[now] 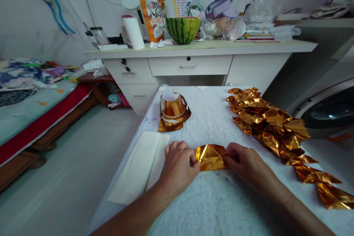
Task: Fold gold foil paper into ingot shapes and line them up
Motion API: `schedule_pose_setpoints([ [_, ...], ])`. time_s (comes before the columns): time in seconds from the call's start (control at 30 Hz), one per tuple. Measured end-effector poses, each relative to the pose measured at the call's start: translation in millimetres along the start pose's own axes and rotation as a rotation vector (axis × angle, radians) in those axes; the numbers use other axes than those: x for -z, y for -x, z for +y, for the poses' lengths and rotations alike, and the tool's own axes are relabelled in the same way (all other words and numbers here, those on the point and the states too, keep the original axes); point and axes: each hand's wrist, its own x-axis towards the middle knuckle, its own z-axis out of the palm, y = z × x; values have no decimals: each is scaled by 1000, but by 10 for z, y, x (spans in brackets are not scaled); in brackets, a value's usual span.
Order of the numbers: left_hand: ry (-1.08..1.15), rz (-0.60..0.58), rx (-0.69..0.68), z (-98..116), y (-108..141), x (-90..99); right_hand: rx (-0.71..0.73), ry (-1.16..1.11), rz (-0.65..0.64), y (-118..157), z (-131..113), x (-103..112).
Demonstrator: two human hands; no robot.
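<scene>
A sheet of shiny gold foil paper [211, 158] lies stretched between my two hands, just above or on the cloth-covered table. My left hand [181, 160] is closed on its left end, thumb and fingers pinching. At the opposite end, my right hand [243, 162] pinches the foil paper's edge. Beneath and beside my left forearm rests a stack of white paper [138, 166]. Beyond it stands a ring-shaped bundle of gold foil paper [174, 108]. Many folded gold foil pieces [272, 127] are heaped along the table's right side.
The table [210, 118] carries a pale quilted cloth. Behind it is a white desk [190, 64] with a watermelon half [183, 29], an orange snack bag [153, 14] and a paper roll [133, 32]. A bed [35, 114] stands left, a washing machine [329, 99] right.
</scene>
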Motion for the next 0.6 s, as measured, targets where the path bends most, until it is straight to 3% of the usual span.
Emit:
schedule_pose_setpoints([
  [0.3,-54,28,-145,59,9,18,26,-131,5,12,18,7],
  [0.47,-32,169,-227,41,-18,85,44,-376,-44,-9,92,38],
  [0.6,105,266,-293,2,-41,153,141,-387,93,12,67,108],
])
